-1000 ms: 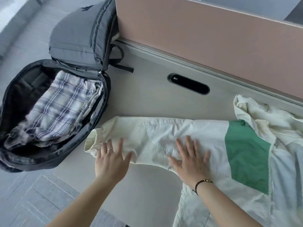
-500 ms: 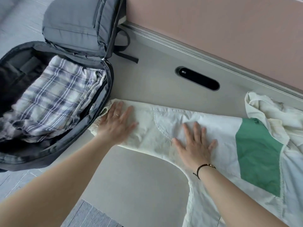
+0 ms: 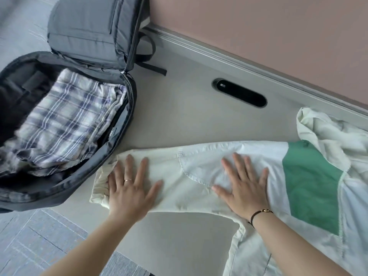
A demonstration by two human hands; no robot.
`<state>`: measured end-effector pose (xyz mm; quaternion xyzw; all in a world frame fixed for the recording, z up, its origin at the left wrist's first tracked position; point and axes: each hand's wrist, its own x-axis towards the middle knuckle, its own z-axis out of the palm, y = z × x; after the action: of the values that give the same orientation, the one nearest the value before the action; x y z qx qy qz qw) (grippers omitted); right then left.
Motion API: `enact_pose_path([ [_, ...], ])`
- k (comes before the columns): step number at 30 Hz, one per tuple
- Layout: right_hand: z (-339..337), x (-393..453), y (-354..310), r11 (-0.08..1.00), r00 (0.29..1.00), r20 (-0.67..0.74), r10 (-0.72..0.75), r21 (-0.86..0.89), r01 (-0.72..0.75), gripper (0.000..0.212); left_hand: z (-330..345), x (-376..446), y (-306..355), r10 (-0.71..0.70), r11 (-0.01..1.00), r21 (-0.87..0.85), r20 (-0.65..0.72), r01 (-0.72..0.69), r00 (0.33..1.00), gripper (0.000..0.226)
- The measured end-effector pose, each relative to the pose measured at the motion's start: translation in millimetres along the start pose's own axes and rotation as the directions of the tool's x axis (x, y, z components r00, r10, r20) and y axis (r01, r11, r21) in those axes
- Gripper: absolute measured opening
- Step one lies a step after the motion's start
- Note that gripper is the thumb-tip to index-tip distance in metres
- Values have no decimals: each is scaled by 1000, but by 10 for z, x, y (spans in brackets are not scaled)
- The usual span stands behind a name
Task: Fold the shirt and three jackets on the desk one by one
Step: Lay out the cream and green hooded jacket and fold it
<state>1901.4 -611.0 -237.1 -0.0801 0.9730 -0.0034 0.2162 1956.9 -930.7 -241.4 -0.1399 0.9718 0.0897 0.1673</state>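
Grey desk (image 3: 179, 120) is filling the view, backed by a pink partition (image 3: 268, 36). On it the person's left hand (image 3: 131, 188) is lying flat, fingers (image 3: 143, 169) straight and spread, pressing the cuff end of the cream jacket's sleeve (image 3: 175, 176). The right hand (image 3: 246, 187) is pressing flat too, fingers (image 3: 238, 166) extended and gripping nothing, further along that sleeve toward the jacket's green panel (image 3: 310, 186).

The cream jacket (image 3: 278, 236) is sprawling open to the right of the hands, its hood (image 3: 322, 132) bunched just beyond the green panel, so its folding is judged to be only at the smoothing stage.

Left of the jacket's cuff, one open grey backpack (image 3: 83, 36) is holding one plaid shirt (image 3: 65, 120), already folded, which suggests the shirt is done. Only one jacket is showing; the other two are not in view, so most of the task is apparently remaining. One black oval cable port (image 3: 239, 94) is sitting behind the sleeve.
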Motion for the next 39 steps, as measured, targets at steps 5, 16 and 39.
enact_pose_path([
  [5, -35, -37, 22, 1000, 999, 43, -25, -2, 25, 87, -11, -19, -146, 60, 996, 60, -25, -59, 998, 87],
  [16, -255, 2, 26, 949, 998, 58, 19, 314, -36, 78, -61, 178, 1356, 425, 905, 12, 33, -425, 905, 74],
  [39, 504, -957, 1508, 856, 893, -68, 446, 325, -402, 71, -307, 1110, 2120, 306, 836, 460, 61, -298, 950, 74],
])
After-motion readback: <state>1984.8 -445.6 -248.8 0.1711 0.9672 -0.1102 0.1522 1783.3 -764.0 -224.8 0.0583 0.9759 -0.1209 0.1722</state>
